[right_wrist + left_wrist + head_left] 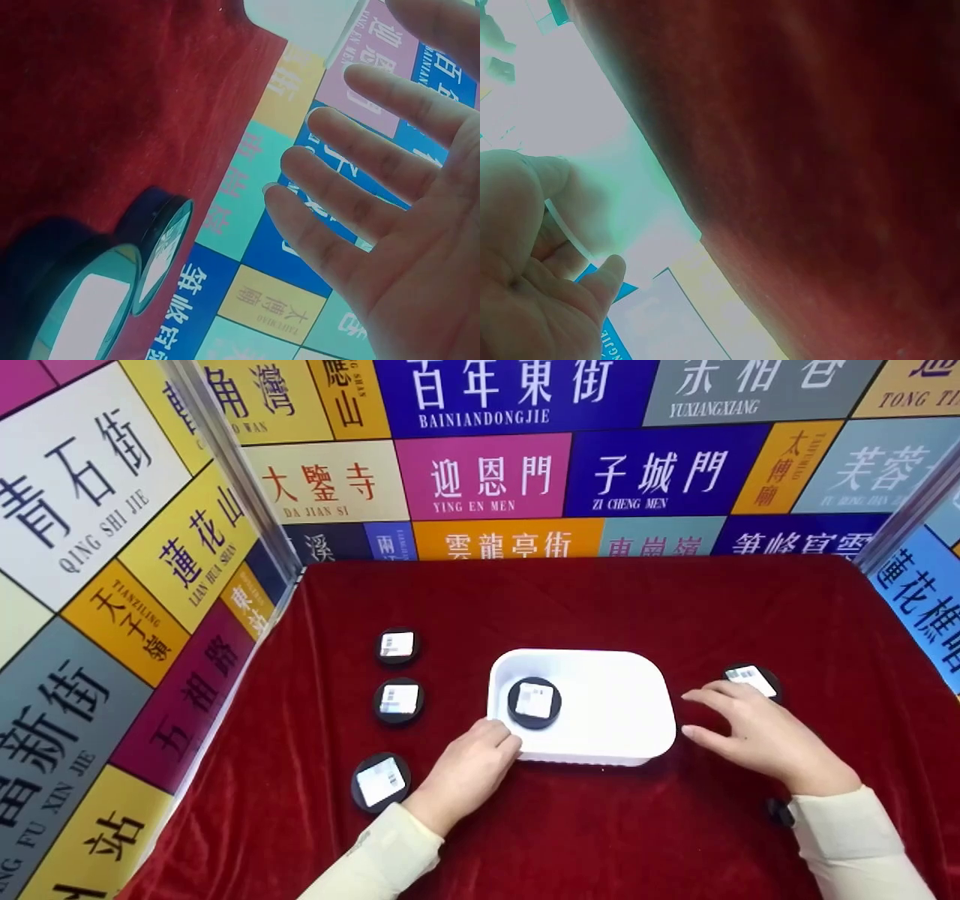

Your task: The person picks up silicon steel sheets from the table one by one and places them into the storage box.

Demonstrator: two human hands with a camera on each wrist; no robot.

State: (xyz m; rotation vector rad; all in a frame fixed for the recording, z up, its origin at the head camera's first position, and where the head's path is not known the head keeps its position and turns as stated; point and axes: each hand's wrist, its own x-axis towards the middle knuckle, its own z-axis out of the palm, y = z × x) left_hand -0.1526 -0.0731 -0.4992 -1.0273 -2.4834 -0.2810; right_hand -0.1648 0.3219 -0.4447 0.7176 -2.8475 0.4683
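Observation:
A white plastic tub with rounded corners stands mid-table, holding a round black disc with a white label at its left end. My left hand pinches the tub's rim at the near left corner; in the left wrist view the thumb lies on one side of the wall. To the right of the tub my right hand hovers with fingers extended, holding nothing. Behind it sits another labelled black disc, partly covered by the hand. The right wrist view shows straight, spread fingers.
Three more labelled discs form a column at left: far, middle and near. A dark object shows beside the right cuff, mostly hidden. Red cloth covers the table; sign-printed panels stand behind and at both sides.

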